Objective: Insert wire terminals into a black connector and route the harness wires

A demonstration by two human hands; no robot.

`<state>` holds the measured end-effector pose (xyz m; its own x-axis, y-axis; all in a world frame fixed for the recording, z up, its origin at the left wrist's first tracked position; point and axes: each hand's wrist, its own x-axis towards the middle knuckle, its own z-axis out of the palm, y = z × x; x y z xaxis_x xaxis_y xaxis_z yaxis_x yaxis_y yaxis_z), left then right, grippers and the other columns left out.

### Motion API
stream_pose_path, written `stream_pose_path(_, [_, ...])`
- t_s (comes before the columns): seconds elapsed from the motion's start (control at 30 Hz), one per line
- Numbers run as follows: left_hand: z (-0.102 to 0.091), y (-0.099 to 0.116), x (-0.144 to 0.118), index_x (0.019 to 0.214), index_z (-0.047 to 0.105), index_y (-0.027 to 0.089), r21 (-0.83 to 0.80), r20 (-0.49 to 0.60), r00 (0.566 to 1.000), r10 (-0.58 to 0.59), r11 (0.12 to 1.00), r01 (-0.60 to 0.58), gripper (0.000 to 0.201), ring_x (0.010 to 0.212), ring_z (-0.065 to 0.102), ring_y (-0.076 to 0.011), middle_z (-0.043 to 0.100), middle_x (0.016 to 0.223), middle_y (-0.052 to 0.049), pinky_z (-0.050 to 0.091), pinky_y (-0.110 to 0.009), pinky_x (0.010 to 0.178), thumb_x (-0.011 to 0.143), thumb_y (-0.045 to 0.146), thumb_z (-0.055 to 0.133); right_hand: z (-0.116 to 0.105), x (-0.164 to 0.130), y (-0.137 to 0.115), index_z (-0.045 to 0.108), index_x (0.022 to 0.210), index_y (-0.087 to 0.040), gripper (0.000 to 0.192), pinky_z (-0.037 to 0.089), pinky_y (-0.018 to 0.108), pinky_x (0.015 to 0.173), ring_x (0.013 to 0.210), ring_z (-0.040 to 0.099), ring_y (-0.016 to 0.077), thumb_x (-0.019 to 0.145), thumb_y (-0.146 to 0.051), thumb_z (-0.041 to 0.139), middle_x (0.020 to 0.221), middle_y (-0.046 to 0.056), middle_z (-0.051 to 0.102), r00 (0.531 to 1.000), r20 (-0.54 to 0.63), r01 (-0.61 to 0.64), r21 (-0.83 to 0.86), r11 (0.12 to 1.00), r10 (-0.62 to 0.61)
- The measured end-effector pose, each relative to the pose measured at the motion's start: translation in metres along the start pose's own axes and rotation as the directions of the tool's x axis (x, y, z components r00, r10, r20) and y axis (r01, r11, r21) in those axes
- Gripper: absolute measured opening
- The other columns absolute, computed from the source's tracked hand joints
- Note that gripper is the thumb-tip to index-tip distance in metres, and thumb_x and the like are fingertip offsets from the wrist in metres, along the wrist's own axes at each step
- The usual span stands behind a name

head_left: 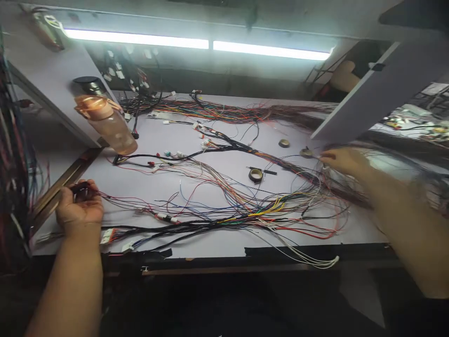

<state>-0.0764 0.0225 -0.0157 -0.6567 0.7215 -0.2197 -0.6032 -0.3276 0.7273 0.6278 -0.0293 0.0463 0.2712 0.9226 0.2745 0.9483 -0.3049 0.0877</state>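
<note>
At bench left, the left hand (80, 206) grasps wires (108, 196); beside tape (306, 153), the right hand (342, 160) blurs, its grip unclear.

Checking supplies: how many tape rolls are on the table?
3: one tape roll near the picture's middle, another farther back, the third near the right hand. Wires may hide more.

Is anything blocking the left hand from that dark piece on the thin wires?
Nothing visible: the left hand holds the dark piece in its curled fingers, with the thin wires trailing off rightward.
</note>
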Motion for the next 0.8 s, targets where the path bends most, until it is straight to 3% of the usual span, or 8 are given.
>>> stream_pose_path(0.1, [0.0,0.0,-0.004,0.078,0.052,0.013,-0.04,-0.03,1.0,-0.01,0.999,0.009,0.028,0.067,0.065,-0.0094,0.063,0.066,0.0,0.057,-0.019,0.061,0.096,0.031,0.04,-0.002,-0.005,-0.033,0.075,0.101,-0.016,0.035,0.029,0.033,0.058,0.068,0.06,0.0172,0.08,-0.042,0.064,0.093,0.016,0.073,0.994,0.104,0.022,0.015,1.0,-0.024])
stream_pose_path(0.2, [-0.002,-0.001,-0.007,0.08,0.053,0.012,-0.045,-0.024,0.999,-0.022,0.999,0.021,0.024,0.069,0.066,-0.0107,0.064,0.069,-0.001,0.057,-0.019,0.063,0.096,0.028,0.043,-0.012,-0.024,-0.086,0.072,0.104,-0.019,0.026,0.036,0.033,0.072,0.092,0.063,0.0208,0.085,-0.032,0.061,0.108,0.01,0.071,0.971,-0.002,0.238,0.152,0.959,-0.24])
stream_pose_path(0.3, [-0.005,-0.002,-0.007,0.08,0.053,0.013,-0.05,-0.017,1.0,-0.018,0.999,0.017,0.023,0.07,0.067,-0.0109,0.064,0.07,-0.002,0.057,-0.018,0.065,0.096,0.027,0.044,-0.025,-0.056,-0.15,0.07,0.099,-0.02,0.021,0.039,0.034,0.082,0.095,0.064,0.0204,0.088,-0.033,0.058,0.1,0.006,0.073,0.841,-0.181,0.541,0.316,0.78,-0.51])
stream_pose_path(0.37, [-0.007,-0.003,-0.007,0.081,0.054,0.013,-0.055,-0.011,1.0,-0.012,0.998,0.012,0.022,0.07,0.067,-0.0107,0.064,0.071,-0.002,0.057,-0.018,0.065,0.095,0.028,0.045,-0.032,-0.079,-0.194,0.07,0.093,-0.023,0.021,0.041,0.033,0.08,0.087,0.065,0.0188,0.091,-0.037,0.055,0.094,0.003,0.073,0.757,-0.246,0.646,0.423,0.636,-0.605])
stream_pose_path(0.43, [-0.009,-0.003,-0.006,0.081,0.054,0.014,-0.061,-0.001,1.0,-0.016,0.998,0.016,0.021,0.071,0.067,-0.0106,0.065,0.073,-0.002,0.057,-0.018,0.067,0.095,0.028,0.047,-0.036,-0.101,-0.235,0.069,0.095,-0.024,0.02,0.041,0.033,0.078,0.083,0.065,0.0172,0.092,-0.036,0.054,0.093,0.002,0.073,0.706,-0.252,0.675,0.524,0.52,-0.662])
stream_pose_path(0.53, [-0.011,-0.004,-0.004,0.081,0.055,0.014,-0.068,0.009,1.0,-0.019,0.997,0.02,0.02,0.074,0.068,-0.0107,0.065,0.075,-0.003,0.057,-0.018,0.07,0.094,0.027,0.048,-0.036,-0.127,-0.289,0.067,0.096,-0.023,0.02,0.041,0.032,0.079,0.085,0.065,0.0164,0.093,-0.035,0.052,0.091,0.001,0.072,0.69,-0.226,0.637,0.64,0.429,-0.687])
stream_pose_path(0.67, [-0.012,-0.004,-0.003,0.08,0.056,0.014,-0.093,0.009,1.0,-0.017,0.996,0.018,0.019,0.076,0.069,-0.0118,0.066,0.076,-0.004,0.058,-0.019,0.071,0.092,0.028,0.051,-0.028,-0.146,-0.343,0.069,0.093,-0.023,0.025,0.038,0.034,0.077,0.085,0.064,0.0184,0.093,-0.041,0.052,0.089,0.002,0.072,0.71,-0.131,0.592,0.643,0.486,-0.692])
stream_pose_path(0.8, [-0.013,-0.005,-0.004,0.079,0.057,0.015,-0.096,0.036,0.999,-0.012,0.995,0.016,0.016,0.076,0.069,-0.0111,0.066,0.076,-0.003,0.057,-0.019,0.073,0.086,0.029,0.062,-0.013,-0.155,-0.367,0.069,0.087,-0.022,0.017,0.037,0.033,0.076,0.077,0.063,0.016,0.091,-0.034,0.057,0.083,0.001,0.071,0.717,-0.137,0.574,0.673,0.467,-0.684])
